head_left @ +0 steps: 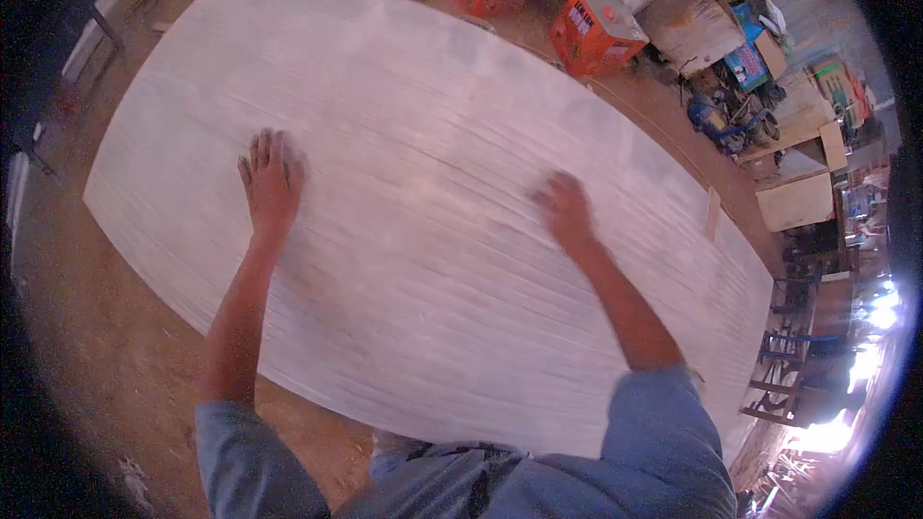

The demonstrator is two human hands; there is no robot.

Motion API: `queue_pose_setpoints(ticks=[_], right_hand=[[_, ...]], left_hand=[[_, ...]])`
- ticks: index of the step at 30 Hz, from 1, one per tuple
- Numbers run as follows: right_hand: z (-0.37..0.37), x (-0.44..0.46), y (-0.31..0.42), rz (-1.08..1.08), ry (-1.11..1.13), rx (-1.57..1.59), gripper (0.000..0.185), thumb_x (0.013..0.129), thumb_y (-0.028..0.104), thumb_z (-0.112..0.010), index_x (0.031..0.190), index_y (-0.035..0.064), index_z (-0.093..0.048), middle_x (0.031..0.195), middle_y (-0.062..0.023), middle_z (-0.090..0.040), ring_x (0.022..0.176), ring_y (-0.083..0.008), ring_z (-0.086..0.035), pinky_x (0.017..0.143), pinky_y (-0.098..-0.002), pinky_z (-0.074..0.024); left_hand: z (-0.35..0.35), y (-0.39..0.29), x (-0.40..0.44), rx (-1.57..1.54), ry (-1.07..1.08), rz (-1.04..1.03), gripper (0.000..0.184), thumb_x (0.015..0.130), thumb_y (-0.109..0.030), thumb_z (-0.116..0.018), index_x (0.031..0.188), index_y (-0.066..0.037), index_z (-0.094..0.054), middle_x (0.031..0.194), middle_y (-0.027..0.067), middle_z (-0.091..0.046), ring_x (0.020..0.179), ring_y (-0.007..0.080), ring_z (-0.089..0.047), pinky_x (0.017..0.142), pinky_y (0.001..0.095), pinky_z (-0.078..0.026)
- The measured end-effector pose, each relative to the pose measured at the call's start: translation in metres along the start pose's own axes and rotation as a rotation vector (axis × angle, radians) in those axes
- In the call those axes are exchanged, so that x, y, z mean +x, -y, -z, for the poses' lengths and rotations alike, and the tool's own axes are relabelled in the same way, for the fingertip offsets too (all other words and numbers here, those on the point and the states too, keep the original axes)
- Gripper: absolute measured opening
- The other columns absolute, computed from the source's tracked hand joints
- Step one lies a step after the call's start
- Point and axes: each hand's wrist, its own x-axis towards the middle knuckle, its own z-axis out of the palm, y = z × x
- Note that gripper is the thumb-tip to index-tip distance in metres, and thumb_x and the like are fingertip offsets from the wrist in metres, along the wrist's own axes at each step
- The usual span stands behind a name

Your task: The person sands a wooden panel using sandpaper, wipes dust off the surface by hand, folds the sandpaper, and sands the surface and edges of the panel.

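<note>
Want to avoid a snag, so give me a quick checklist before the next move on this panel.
1. Both hands in view: ok, left hand and right hand over the pale panel.
2. Left hand holding nothing: ok, fingers extended.
3. Right hand holding nothing: cannot tell, motion blur.
4. Both palms touching the panel: cannot tell from this view.
5. Panel edge free of other items: not ok, narrow strip at the far right edge.
6. Nearest orange container off the panel: ok, beyond its far edge.
</note>
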Motion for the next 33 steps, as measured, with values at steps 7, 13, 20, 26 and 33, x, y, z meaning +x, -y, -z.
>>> queue_pose_setpoints(ticks=[7, 13, 20, 26, 33], right_hand=[[0.058, -0.075, -0.031, -0.428, 0.106, 0.007, 0.021, 0.074, 0.011, -0.064, 0.095, 0.0094, -0.067, 0.105, -0.0161, -0.06, 0.105, -0.0384, -0.052, 0.096, -0.0494, -0.0402], [-0.062, 0.187, 0.129, -0.085, -0.166, 0.228, 0.028, 0.085, 0.024, -0.058, 0.101, 0.0017, -0.061, 0.108, -0.0199, -0.059, 0.107, -0.0381, -0.052, 0.096, -0.0486, -0.039], [-0.044, 0.223, 0.152, -0.065, 0.072, 0.157, 0.017, 0.082, 0.018, -0.058, 0.092, 0.0044, -0.061, 0.104, -0.0159, -0.058, 0.103, -0.0335, -0.054, 0.091, -0.0457, -0.0423], [0.038, -0.067, -0.02, -0.218, 0.126, -0.066, 0.024, 0.077, 0.01, -0.058, 0.095, 0.0175, -0.071, 0.111, -0.0078, -0.06, 0.115, -0.0286, -0.048, 0.104, -0.0466, -0.0329], [0.194, -0.273, -0.025, -0.844, -0.287, 0.005, 0.015, 0.086, 0.02, -0.058, 0.087, 0.0054, -0.063, 0.092, -0.0177, -0.064, 0.084, -0.0369, -0.061, 0.074, -0.0454, -0.0494]], left_hand=[[-0.001, -0.002, 0.004, 0.034, 0.027, 0.011, 0.052, 0.096, -0.035, -0.041, 0.139, -0.008, -0.036, 0.146, 0.0136, -0.033, 0.138, 0.0298, -0.025, 0.113, 0.051, -0.014], [0.003, -0.006, 0.005, -0.03, 0.027, 0.017, 0.052, 0.096, -0.037, -0.041, 0.139, -0.008, -0.037, 0.147, 0.0129, -0.032, 0.138, 0.0293, -0.024, 0.113, 0.0511, -0.014], [0.002, -0.013, 0.008, 0.067, 0.071, 0.016, 0.054, 0.095, -0.038, -0.045, 0.14, -0.008, -0.037, 0.148, 0.0112, -0.031, 0.138, 0.0282, -0.025, 0.114, 0.0487, -0.014], [-0.01, 0.001, 0.004, 0.003, 0.037, 0.02, 0.053, 0.095, -0.037, -0.046, 0.139, -0.009, -0.038, 0.147, 0.0117, -0.032, 0.138, 0.0283, -0.025, 0.113, 0.0479, -0.016], [-0.008, -0.007, -0.007, -0.201, -0.18, -0.146, 0.048, 0.096, -0.029, -0.044, 0.138, -0.006, -0.039, 0.145, 0.0141, -0.036, 0.136, 0.0284, -0.03, 0.112, 0.0463, -0.019]])
